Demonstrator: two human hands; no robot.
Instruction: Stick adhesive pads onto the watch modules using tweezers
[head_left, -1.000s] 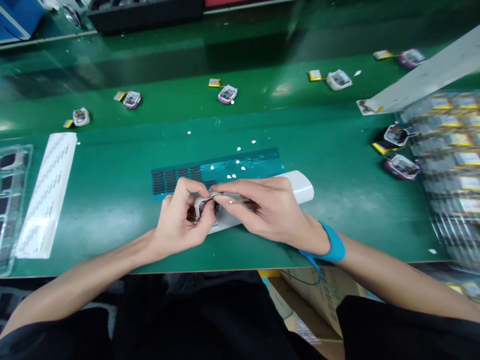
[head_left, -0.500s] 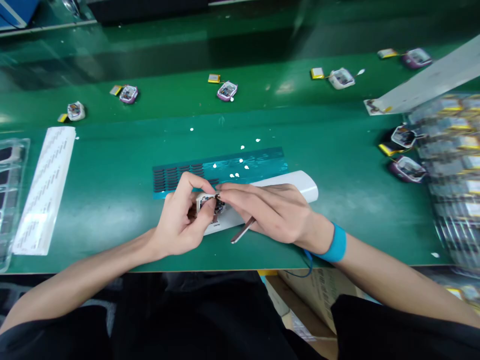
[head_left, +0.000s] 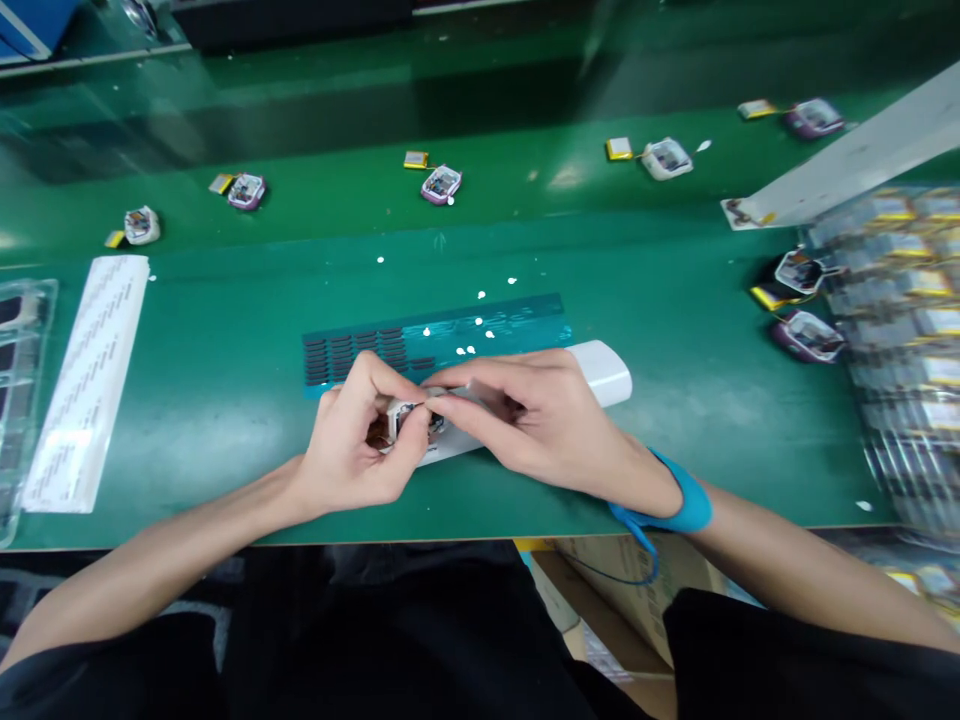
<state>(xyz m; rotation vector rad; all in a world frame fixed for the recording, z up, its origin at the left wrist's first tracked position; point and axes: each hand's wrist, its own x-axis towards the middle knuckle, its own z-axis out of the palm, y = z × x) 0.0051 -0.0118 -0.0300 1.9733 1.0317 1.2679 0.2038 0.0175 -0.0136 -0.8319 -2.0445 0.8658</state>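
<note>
Nearest: carton [head_left: 660, 575], bench-edge side of white block [head_left: 602, 370], contents n/a (can't tell). L hand [head_left: 364, 440] grips white electronics housing [head_left: 394, 416] at block's L end. R hand [head_left: 540, 410] fingertips closed at housing rim; can't tell what's pinched. Chg vs 0.5 s ago: thin tool no longer pokes out below R hand; prob fingertip work at rim now. Clear R tray [head_left: 874, 458], well R of block: yellow-edged batts. Clear L tray [head_left: 37, 372], far L of block: dark squares. Beyond block: blue film [head_left: 499, 322] w/ blk strips [head_left: 352, 355], then wired housings [head_left: 441, 185].
</note>
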